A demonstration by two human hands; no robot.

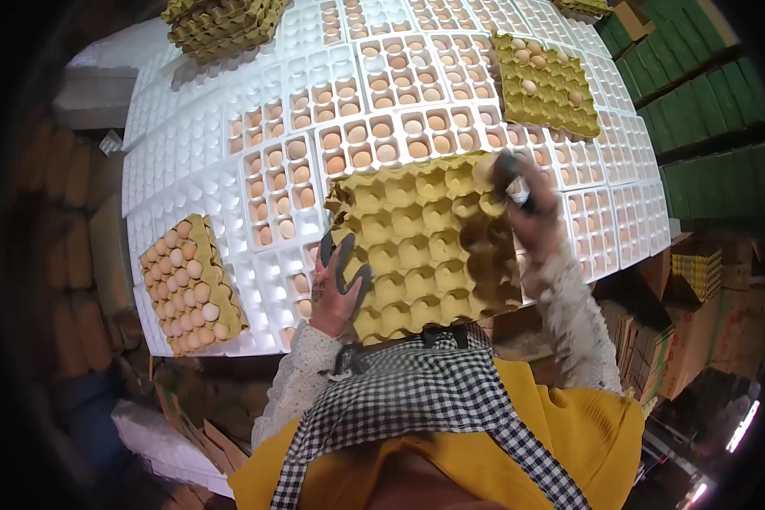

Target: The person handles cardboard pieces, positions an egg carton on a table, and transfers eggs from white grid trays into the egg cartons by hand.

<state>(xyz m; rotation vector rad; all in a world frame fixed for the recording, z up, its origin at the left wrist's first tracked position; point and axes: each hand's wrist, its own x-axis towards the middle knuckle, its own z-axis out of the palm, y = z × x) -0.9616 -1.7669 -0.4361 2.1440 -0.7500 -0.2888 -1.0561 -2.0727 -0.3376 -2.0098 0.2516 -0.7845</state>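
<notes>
In front of me lies a yellow pulp egg tray (416, 246) with bare cups, apparently on top of a stack. My left hand (336, 293), in a glove with dark fingertips, grips its left edge, the thumb over the rim. My right hand (531, 200), gloved alike and blurred by motion, is at the tray's far right corner. Its fingers are closed on a pale egg (485, 171) just over the corner cups. Beneath and around the tray, white foam trays (268, 285) cover the table, many of their cells filled with brown and pinkish eggs (361, 159).
A pulp tray full of eggs (187, 280) lies at the near left. Another pulp tray (548, 89), holding several eggs, is at the far right. Stacked pulp trays (225, 30) stand at the back left. Green cartons (705, 119) line the right, with cardboard boxes (697, 340) below.
</notes>
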